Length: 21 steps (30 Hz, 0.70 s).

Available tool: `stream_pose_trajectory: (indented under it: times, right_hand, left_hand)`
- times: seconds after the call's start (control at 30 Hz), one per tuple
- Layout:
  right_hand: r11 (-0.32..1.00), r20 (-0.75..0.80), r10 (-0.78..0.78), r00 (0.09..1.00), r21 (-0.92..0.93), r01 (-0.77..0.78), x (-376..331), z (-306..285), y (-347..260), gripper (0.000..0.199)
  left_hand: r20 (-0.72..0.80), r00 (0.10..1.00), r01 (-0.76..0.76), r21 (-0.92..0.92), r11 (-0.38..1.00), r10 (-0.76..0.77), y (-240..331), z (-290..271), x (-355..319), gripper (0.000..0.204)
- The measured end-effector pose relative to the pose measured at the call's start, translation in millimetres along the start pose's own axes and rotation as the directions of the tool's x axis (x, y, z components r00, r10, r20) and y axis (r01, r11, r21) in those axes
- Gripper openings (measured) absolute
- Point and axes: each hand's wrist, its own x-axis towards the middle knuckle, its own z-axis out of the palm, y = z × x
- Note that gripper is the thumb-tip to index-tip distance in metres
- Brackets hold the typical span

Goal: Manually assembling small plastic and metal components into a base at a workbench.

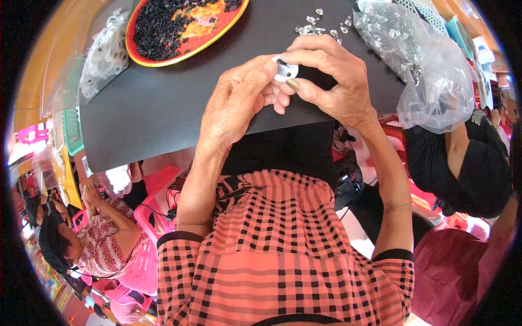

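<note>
One small white piece [286, 71] is held between two bare hands, off to the right of the round red tray [205, 38] and nearer the person than most of it. The piece is pale and smooth-looking, with a rounded outline, a bright, shiny face and a dark patch near its top; a smaller dark spot shows lower on its right side. Fingers cover part of it, so its full shape cannot be told.

The left hand [231, 103] pinches the piece from the tray's side, thumb against it and the other fingers curled beneath. The right hand [340, 79], farther from the tray, brings its index fingertip to the upper edge and its thumb to the lower, with a broad gap inside the curve.

Black bits [157, 38] cover much of the tray. Just left of the tray lies a clear bag of white pieces [106, 51]. Well to its right are loose clear faceted pieces [311, 30], and beyond those, a bulky plastic bag [437, 89] with more.
</note>
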Motion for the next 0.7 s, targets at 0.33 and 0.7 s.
stream_pose_trajectory:
  times: [0.33, 0.7]
  right_hand:
    - [0.998, -0.027, -0.003, 1.000, -0.066, 0.001, -0.3, 2.3, -5.0, 0.033]
    - [0.994, 0.020, -0.034, 0.999, -0.100, 0.036, -0.4, -7.2, -12.5, 0.028]
  left_hand:
    - [0.022, 1.000, -0.018, -0.018, 1.000, 0.018, -2.1, -1.5, 1.6, 0.034]
    - [0.046, 0.999, 0.000, 0.074, 0.997, -0.003, 0.6, -2.8, 0.8, 0.034]
